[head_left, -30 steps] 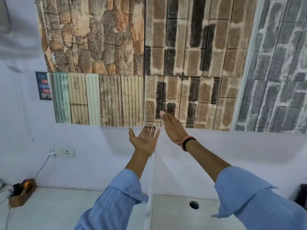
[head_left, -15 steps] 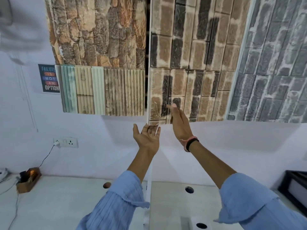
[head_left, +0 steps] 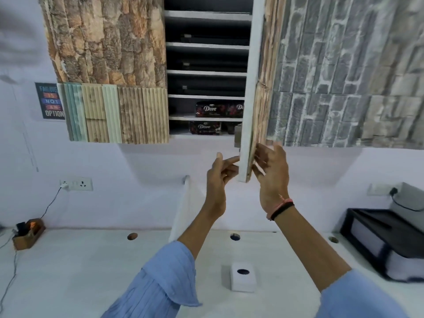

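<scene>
A wall cabinet's door (head_left: 249, 111), faced with brown brick-pattern panel, stands swung out edge-on towards me. My left hand (head_left: 219, 180) is at the door's lower inner side, its index finger touching the white edge. My right hand (head_left: 271, 177), with wristbands, lies with straight fingers against the door's outer face near the bottom corner. Inside, the cabinet shelves (head_left: 206, 72) hold dark flat items, and two dark Dove boxes (head_left: 218, 109) sit on the lowest levels.
Stone-pattern doors flank the opening on both sides. On the white counter (head_left: 80, 271) below stand a small white box (head_left: 243, 280), a black drawer unit (head_left: 385, 239) at right and a wooden holder (head_left: 28, 232) at left. A white divider panel (head_left: 183, 210) rises from the counter.
The door, closed a second ago, has swung out towards me, exposing the shelves. Both hands moved with its lower edge, and the view tilted down.
</scene>
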Demonstrator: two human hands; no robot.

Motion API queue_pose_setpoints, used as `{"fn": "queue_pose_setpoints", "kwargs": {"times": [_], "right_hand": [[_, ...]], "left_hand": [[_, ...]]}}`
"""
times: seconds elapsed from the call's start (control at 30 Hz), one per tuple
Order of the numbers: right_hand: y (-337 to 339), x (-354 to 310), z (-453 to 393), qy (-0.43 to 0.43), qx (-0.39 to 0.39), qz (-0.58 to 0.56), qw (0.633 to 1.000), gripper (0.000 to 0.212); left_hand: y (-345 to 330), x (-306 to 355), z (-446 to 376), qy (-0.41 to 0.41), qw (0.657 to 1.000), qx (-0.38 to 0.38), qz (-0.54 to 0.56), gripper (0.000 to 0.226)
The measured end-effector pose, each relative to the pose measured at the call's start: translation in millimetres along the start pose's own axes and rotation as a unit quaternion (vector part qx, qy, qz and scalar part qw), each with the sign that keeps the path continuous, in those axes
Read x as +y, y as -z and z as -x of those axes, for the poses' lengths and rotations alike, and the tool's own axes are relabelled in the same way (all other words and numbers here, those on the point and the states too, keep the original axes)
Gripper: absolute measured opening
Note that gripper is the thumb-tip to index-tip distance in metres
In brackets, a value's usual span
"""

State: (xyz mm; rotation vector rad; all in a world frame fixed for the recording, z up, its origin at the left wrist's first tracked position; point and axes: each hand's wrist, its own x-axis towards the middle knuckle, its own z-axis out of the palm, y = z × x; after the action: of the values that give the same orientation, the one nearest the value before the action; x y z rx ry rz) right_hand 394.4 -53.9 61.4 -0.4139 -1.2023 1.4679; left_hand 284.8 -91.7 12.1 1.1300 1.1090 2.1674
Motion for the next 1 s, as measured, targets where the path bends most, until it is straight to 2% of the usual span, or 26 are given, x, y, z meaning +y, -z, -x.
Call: {"fn": "queue_pose_setpoints", "kwargs": {"times": [0.17, 0.27, 0.43, 0.47, 0.53, 0.6, 0.67, 0.73, 0.8, 0.87, 0.93, 1.0], "right_hand": [[60, -27, 13, 0.041, -0.015, 0.047, 0.998, 0.060], [86, -40, 10, 0.064, 0.007, 0.060, 0.996, 0.055], [117, -46, -4, 0.072, 0.031, 0.065, 0.995, 0.055], [120, -46, -7, 0.071, 0.042, 0.061, 0.995, 0.055], [118, -45, -8, 0.078, 0.120, 0.055, 0.988, 0.050], [105, -43, -5, 0.139, 0.226, 0.047, 0.963, 0.040], [78, -38, 5, 0.256, 0.267, 0.058, 0.927, 0.036], [47, -27, 13, 0.371, 0.214, 0.100, 0.898, 0.036], [17, -9, 8, 0.423, 0.128, 0.143, 0.886, 0.035], [-13, 10, -7, 0.376, 0.074, 0.152, 0.911, 0.030], [-39, 34, -32, 0.278, 0.048, 0.141, 0.949, 0.023], [-60, 62, -70, 0.176, 0.035, 0.158, 0.971, 0.019]], "left_hand": [[-68, -5, 21, 0.014, 0.993, -0.096, -0.062, 0.061], [-100, -12, 24, 0.050, 0.984, -0.150, -0.079, 0.063], [-129, -14, 25, 0.071, 0.974, -0.195, -0.087, 0.063], [-129, -13, 24, 0.075, 0.973, -0.202, -0.087, 0.063], [-122, -14, 20, 0.078, 0.970, -0.213, -0.090, 0.064], [-107, -16, 12, 0.071, 0.972, -0.205, -0.089, 0.065], [-84, -18, -1, 0.072, 0.981, -0.167, -0.073, 0.065], [-57, -19, -18, 0.076, 0.988, -0.123, -0.053, 0.065], [-25, -19, -36, 0.075, 0.993, -0.086, -0.040, 0.067], [9, -18, -54, 0.070, 0.996, -0.050, -0.032, 0.068], [44, -17, -74, 0.063, 0.998, -0.011, -0.024, 0.068], [78, -18, -97, 0.061, 0.998, 0.021, -0.011, 0.067]]}}
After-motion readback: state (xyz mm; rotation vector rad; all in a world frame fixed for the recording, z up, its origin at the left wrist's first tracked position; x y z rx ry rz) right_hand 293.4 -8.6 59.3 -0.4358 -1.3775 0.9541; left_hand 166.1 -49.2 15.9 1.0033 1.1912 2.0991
